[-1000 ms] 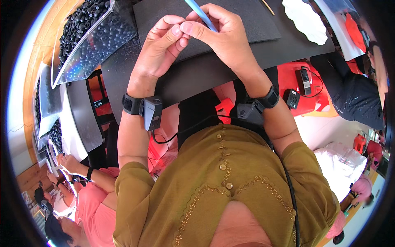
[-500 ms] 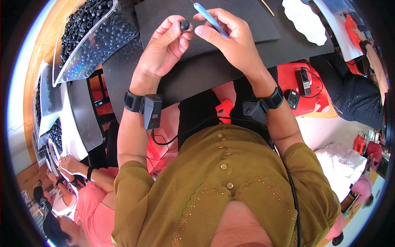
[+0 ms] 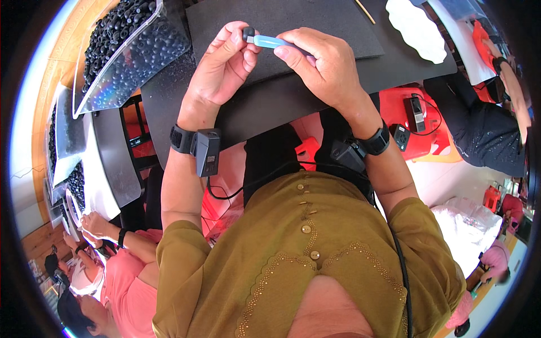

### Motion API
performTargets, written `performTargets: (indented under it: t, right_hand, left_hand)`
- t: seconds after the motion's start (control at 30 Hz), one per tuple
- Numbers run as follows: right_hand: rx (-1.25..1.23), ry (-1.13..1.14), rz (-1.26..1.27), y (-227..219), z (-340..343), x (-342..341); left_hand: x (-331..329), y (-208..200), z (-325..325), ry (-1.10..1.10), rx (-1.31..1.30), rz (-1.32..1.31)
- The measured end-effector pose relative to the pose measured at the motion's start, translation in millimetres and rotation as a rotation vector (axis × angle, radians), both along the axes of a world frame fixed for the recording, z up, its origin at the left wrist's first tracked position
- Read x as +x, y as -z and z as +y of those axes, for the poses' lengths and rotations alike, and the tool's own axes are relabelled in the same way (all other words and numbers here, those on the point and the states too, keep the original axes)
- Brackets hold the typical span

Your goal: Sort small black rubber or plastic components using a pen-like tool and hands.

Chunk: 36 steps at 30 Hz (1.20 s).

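Note:
Between the thumb and fingertips of my left hand (image 3: 228, 62) is a small round black rubber-like piece (image 3: 248, 32). My right hand (image 3: 327, 65) grips a slim tool with a light-blue handle (image 3: 269, 41), held nearly level and pointing left. The tool's tip meets the right side of the black piece; whether it goes inside cannot be made out. Both hands are above the near part of a dark flat mat (image 3: 338, 42) on the black table (image 3: 270, 104).
A clear plastic bin (image 3: 127, 84) full of small black pieces stands at the left. A white wavy-edged sheet (image 3: 416, 31) and a thin wooden stick (image 3: 365, 11) lie at the right. A red stool (image 3: 389, 107) carries small black devices. Other people sit on both sides.
My right hand has turned the tool from a steep slant to nearly level, bringing its tip down against the black piece. My left hand has barely moved.

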State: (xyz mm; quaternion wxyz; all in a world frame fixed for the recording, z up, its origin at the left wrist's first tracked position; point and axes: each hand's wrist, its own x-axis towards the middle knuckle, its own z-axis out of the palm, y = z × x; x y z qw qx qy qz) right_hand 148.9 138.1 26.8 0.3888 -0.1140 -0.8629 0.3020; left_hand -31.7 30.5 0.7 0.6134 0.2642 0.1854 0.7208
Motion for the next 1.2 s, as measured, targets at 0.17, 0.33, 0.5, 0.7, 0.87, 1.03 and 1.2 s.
performTargets:
  t: [0.17, 0.33, 0.5, 0.7, 0.87, 1.03, 1.2]
  right_hand:
    - [0.021, 0.029, 0.004, -1, 0, 0]
    - [0.041, 0.042, 0.042, 0, 0, -1]
    - [0.051, 0.046, 0.042, -2, -1, -2]
    - [0.067, 0.099, 0.076, -2, 5, -7]
    - [0.001, 0.173, 0.161, -17, 15, -4]
    - [-0.111, 0.087, 0.118, -3, 19, -4]
    - [-0.134, -0.014, 0.122, -19, -1, -6]
  left_hand:
    - [3, -5, 1, -0.030, -0.021, 0.024]
    - [2, -4, 1, -0.031, -0.018, 0.028]
    - [-2, -1, 0, 0.001, 0.010, 0.032]
    - [11, -2, 0, -0.008, -0.027, 0.255]
    - [6, -4, -1, 0.006, -0.006, 0.220]
    - [4, -8, 1, 0.030, 0.008, 0.130]
    - [5, -9, 0, -0.046, -0.035, 0.151]
